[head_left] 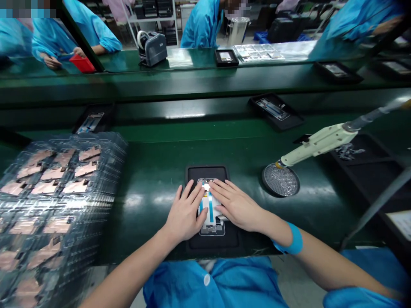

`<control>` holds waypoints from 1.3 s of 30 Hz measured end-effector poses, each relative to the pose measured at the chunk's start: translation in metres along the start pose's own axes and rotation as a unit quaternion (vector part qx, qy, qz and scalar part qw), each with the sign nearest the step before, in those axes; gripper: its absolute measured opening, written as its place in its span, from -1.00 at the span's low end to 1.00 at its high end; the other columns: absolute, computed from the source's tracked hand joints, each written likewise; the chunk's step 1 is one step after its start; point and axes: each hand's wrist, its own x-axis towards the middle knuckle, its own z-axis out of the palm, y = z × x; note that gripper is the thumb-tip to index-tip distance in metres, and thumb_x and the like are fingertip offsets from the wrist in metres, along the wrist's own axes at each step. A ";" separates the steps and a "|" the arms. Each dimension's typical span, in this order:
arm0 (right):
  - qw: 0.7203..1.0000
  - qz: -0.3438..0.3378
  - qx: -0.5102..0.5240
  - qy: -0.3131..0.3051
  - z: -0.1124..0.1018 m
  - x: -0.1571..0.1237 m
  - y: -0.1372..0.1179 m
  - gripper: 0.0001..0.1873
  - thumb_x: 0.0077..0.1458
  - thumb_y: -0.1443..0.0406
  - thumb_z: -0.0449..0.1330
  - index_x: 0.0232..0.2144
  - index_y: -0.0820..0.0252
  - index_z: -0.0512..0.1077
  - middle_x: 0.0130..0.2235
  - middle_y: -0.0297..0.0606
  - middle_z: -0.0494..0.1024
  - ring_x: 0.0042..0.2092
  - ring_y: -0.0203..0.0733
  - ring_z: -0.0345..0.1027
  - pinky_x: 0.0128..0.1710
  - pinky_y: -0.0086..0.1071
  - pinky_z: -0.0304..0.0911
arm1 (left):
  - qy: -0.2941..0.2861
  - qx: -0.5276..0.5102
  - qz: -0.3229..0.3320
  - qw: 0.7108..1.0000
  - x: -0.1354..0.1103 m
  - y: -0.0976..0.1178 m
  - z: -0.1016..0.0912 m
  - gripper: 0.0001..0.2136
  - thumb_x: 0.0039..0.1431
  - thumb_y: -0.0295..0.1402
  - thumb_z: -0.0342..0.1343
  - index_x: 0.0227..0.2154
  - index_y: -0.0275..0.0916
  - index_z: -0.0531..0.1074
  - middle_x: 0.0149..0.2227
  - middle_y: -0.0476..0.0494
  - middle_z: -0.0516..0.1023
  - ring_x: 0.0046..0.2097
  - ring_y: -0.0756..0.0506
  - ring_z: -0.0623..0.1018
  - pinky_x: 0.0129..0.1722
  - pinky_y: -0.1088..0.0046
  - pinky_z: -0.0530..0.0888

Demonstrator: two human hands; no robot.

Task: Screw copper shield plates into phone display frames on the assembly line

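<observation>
An opened phone body (211, 229) lies in a black foam tray (208, 172) on the green bench in front of me. A white battery with a blue strip (211, 209) shows in its middle. My left hand (184, 214) rests along the phone's left side, fingers stretched, fingertips touching near the upper part. From the right, my right hand (239, 207) lies over the phone's upper right, its fingers extended and fingertips close to the left ones. Something pale shows under the right palm; I cannot make out what it is.
Clear plastic trays of copper-coloured parts (53, 173) are stacked at left. At right, a pale green electric screwdriver (317, 145) hangs over a round dish of screws (281, 182). More phone trays (276, 111) sit on the line behind. Co-workers in blue (201, 25) are across the bench.
</observation>
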 end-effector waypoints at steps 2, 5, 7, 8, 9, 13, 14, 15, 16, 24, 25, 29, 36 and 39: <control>1.000 -0.003 -0.002 0.009 0.002 0.000 0.000 -0.41 0.35 0.28 0.10 0.36 0.33 0.18 0.38 0.05 0.18 0.41 0.19 0.02 0.33 0.23 0.14 | 0.002 0.001 -0.001 1.000 0.000 0.001 0.000 -0.48 0.40 -0.20 -0.06 0.34 -0.30 0.23 0.40 -0.24 0.21 0.44 -0.38 0.12 0.32 -0.20 0.22; 0.998 -0.005 0.032 0.049 0.003 0.006 0.003 -0.49 0.36 0.28 0.07 0.30 0.25 0.29 0.31 0.03 0.33 0.35 0.15 0.15 0.29 0.20 0.22 | 0.003 -0.007 -0.006 1.000 0.001 0.002 0.000 -0.49 0.39 -0.20 -0.04 0.32 -0.30 0.25 0.39 -0.25 0.24 0.42 -0.39 0.16 0.31 -0.20 0.24; 0.993 -0.002 0.075 0.088 0.002 0.013 0.007 -0.57 0.38 0.30 0.02 0.23 0.21 0.38 0.22 -0.02 0.45 0.27 0.08 0.28 0.24 0.14 0.30 | 0.002 -0.012 -0.010 1.000 0.002 0.002 0.000 -0.49 0.38 -0.20 -0.02 0.32 -0.28 0.26 0.39 -0.25 0.24 0.41 -0.39 0.18 0.31 -0.20 0.25; 0.990 0.002 0.093 0.105 0.002 0.017 0.009 -0.60 0.39 0.30 0.00 0.19 0.20 0.41 0.19 -0.03 0.47 0.24 0.06 0.31 0.21 0.11 0.33 | 0.002 -0.014 -0.012 1.000 0.002 0.002 0.000 -0.49 0.38 -0.20 -0.01 0.32 -0.28 0.26 0.39 -0.24 0.24 0.41 -0.39 0.19 0.31 -0.20 0.24; 0.988 0.008 0.106 0.116 0.002 0.021 0.011 -0.62 0.39 0.31 -0.01 0.16 0.20 0.42 0.19 -0.04 0.47 0.22 0.05 0.32 0.18 0.09 0.35 | 0.002 -0.017 -0.013 1.000 0.002 0.002 0.001 -0.49 0.38 -0.20 -0.01 0.32 -0.27 0.25 0.39 -0.23 0.24 0.41 -0.38 0.19 0.31 -0.20 0.24; 0.987 0.020 0.117 0.112 0.003 0.033 0.017 -0.68 0.37 0.34 0.00 0.08 0.19 0.42 0.22 -0.04 0.43 0.17 0.05 0.30 0.12 0.07 0.36 | 0.005 -0.029 -0.013 0.999 0.001 0.001 0.001 -0.48 0.38 -0.19 -0.01 0.33 -0.25 0.23 0.40 -0.22 0.22 0.42 -0.37 0.17 0.32 -0.20 0.22; 0.987 0.018 0.118 0.107 0.004 0.034 0.018 -0.69 0.37 0.34 0.00 0.08 0.18 0.41 0.20 -0.05 0.45 0.15 0.04 0.31 0.11 0.06 0.36 | 0.004 -0.030 -0.013 0.999 0.001 0.001 0.001 -0.48 0.38 -0.19 -0.01 0.33 -0.26 0.23 0.40 -0.22 0.21 0.42 -0.37 0.16 0.32 -0.20 0.22; 0.987 0.014 0.119 0.103 0.004 0.034 0.018 -0.69 0.36 0.34 0.00 0.08 0.18 0.40 0.19 -0.05 0.46 0.14 0.04 0.31 0.10 0.05 0.36 | 0.002 -0.030 -0.013 0.999 0.000 0.001 0.001 -0.48 0.38 -0.19 -0.01 0.33 -0.26 0.23 0.41 -0.22 0.20 0.42 -0.37 0.16 0.32 -0.20 0.22; 0.988 0.010 0.118 0.101 0.004 0.034 0.019 -0.69 0.36 0.34 0.01 0.09 0.18 0.40 0.18 -0.06 0.46 0.12 0.03 0.30 0.09 0.04 0.36 | 0.001 -0.030 -0.013 0.999 0.000 0.001 0.002 -0.48 0.38 -0.18 -0.02 0.33 -0.27 0.23 0.41 -0.22 0.20 0.42 -0.37 0.16 0.32 -0.19 0.22; 0.988 -0.010 0.120 0.092 0.002 0.031 0.022 -0.66 0.37 0.35 0.01 0.13 0.15 0.38 0.17 -0.11 0.48 0.11 0.02 0.30 0.09 0.04 0.37 | 0.002 -0.045 -0.010 0.999 0.000 -0.001 0.003 -0.45 0.38 -0.19 -0.01 0.36 -0.24 0.17 0.42 -0.23 0.18 0.42 -0.37 0.14 0.32 -0.19 0.22; 0.989 -0.014 0.119 0.089 0.002 0.030 0.022 -0.65 0.37 0.35 0.01 0.13 0.15 0.39 0.17 -0.11 0.48 0.12 0.02 0.30 0.09 0.04 0.38 | 0.001 -0.046 -0.010 0.999 0.000 -0.001 0.003 -0.45 0.38 -0.18 -0.02 0.36 -0.24 0.17 0.42 -0.22 0.18 0.42 -0.37 0.14 0.32 -0.19 0.22; 0.993 -0.027 0.086 0.070 0.001 0.028 0.022 -0.61 0.34 0.36 0.03 0.16 0.13 0.39 0.19 -0.13 0.47 0.15 0.07 0.28 0.07 0.07 0.40 | 0.004 -0.057 -0.013 0.998 0.000 -0.002 0.003 -0.45 0.39 -0.18 -0.02 0.36 -0.24 0.17 0.41 -0.24 0.19 0.43 -0.37 0.14 0.33 -0.20 0.21; 0.999 -0.037 -0.018 0.032 -0.003 0.027 0.012 -0.59 0.30 0.38 0.09 0.18 0.17 0.40 0.22 -0.10 0.46 0.17 0.19 0.27 0.04 0.12 0.41 | 0.004 -0.069 -0.014 0.997 -0.002 -0.002 0.005 -0.45 0.37 -0.19 0.00 0.36 -0.24 0.16 0.41 -0.25 0.20 0.44 -0.36 0.12 0.34 -0.21 0.20; 0.998 -0.042 -0.003 0.039 -0.001 0.026 0.014 -0.60 0.33 0.33 0.09 0.19 0.16 0.38 0.23 -0.10 0.45 0.20 0.20 0.28 0.08 0.16 0.39 | 0.014 -0.081 -0.017 0.996 0.000 -0.004 0.006 -0.47 0.36 -0.22 0.02 0.34 -0.24 0.19 0.39 -0.27 0.23 0.43 -0.33 0.14 0.34 -0.16 0.22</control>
